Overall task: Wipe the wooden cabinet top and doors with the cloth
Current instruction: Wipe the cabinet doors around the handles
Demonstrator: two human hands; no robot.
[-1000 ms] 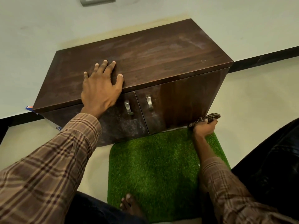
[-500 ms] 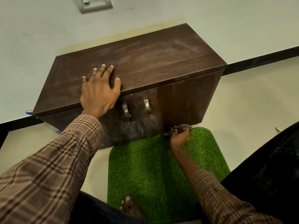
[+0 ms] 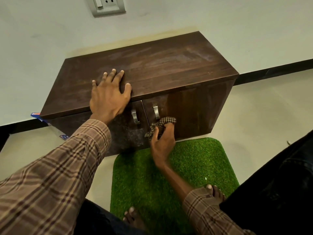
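Right hand (image 3: pixel 162 141) has slid leftward along the door bottoms with the checked cloth (image 3: pixel 160 127) bunched in its curled fingers, now pressed on the right door (image 3: pixel 194 112) just below its handle (image 3: pixel 156 111). Left hand (image 3: pixel 109 97) stays flat, fingers spread, on the dusty, streaked cabinet top (image 3: pixel 160 65); left door (image 3: pixel 125 133) beside the cloth looks speckled with dust.

Checked cloth (image 3: pixel 161 123) against cabinet door (image 3: pixel 194 112)

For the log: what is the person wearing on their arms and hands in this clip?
Both arms are in long sleeves of a brown and tan plaid shirt with darker maroon lines; the left sleeve and right sleeve end in buttoned-style cuffs at the wrist. The left hand and right hand are bare: no gloves, rings or watch visible.
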